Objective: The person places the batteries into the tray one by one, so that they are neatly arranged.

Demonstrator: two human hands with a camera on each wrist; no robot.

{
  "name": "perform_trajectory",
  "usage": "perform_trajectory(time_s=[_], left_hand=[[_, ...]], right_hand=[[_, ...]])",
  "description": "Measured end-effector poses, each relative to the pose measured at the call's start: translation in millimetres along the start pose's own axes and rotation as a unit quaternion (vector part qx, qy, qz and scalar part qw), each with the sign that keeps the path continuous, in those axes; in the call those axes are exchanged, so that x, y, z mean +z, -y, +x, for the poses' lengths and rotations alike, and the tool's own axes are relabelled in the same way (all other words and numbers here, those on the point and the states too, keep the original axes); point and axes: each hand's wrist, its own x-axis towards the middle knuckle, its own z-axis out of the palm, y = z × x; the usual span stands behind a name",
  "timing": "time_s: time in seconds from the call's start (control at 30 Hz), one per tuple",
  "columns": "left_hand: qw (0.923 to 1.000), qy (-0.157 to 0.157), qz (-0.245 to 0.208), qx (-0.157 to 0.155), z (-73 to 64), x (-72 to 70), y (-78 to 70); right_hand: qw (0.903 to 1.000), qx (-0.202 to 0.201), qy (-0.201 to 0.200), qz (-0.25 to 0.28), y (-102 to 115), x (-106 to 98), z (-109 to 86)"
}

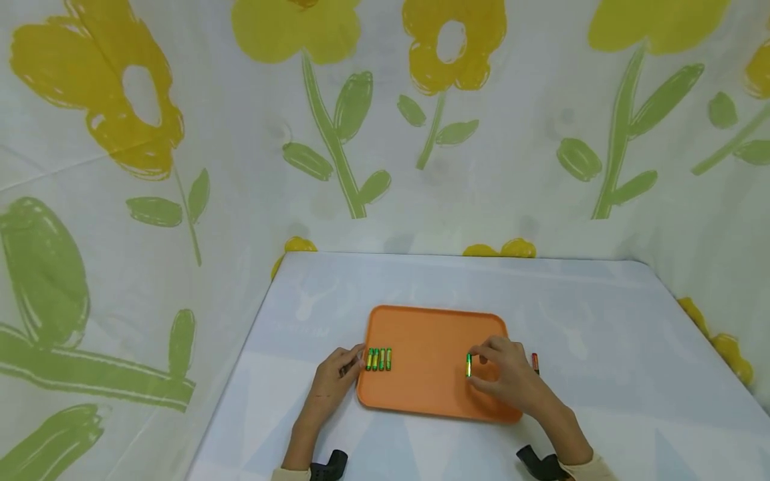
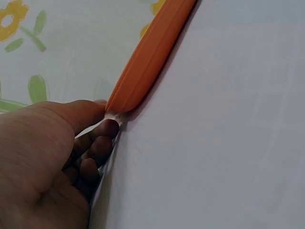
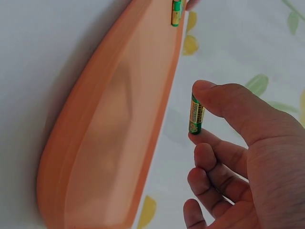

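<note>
An orange tray (image 1: 430,401) lies on the table. My left hand (image 1: 334,382) is at its left edge; in the left wrist view the thumb (image 2: 88,114) touches the tray's rim (image 2: 151,57), with the other fingers curled below it. Several green and gold batteries (image 1: 378,359) lie side by side in the tray, close to that edge. Over the tray's right part, my right hand (image 1: 505,373) pinches one more battery (image 3: 196,114) end to end between thumb and forefinger, its other fingers loosely bent.
A red and black battery-like object (image 1: 535,363) lies on the table just right of the tray, partly behind my right hand. The pale table (image 1: 289,314) meets a flower-patterned curtain (image 1: 523,153) at the back and sides.
</note>
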Motion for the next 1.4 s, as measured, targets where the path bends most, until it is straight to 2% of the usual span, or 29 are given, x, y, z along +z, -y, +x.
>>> perform_trajectory(time_s=[0.53,0.8,1.03,1.4], left_hand=[[0.9998,-0.006,0.013,0.014,-2.2,0.9,4.1],[0.9996,-0.007,0.028,0.007,-3.4,1.8,7.8],[0.9990,-0.014,0.026,0.034,1.4,1.0,6.7],[0.9996,-0.009,0.017,0.020,0.8,4.0,5.7]], right_hand=[[0.9996,-0.029,-0.001,0.003,15,21,17.0],[0.9996,-0.015,0.018,0.017,24,34,21.3],[0.9988,-0.005,0.044,0.019,28,42,29.8],[0.9967,0.015,0.076,0.024,37,52,43.0]])
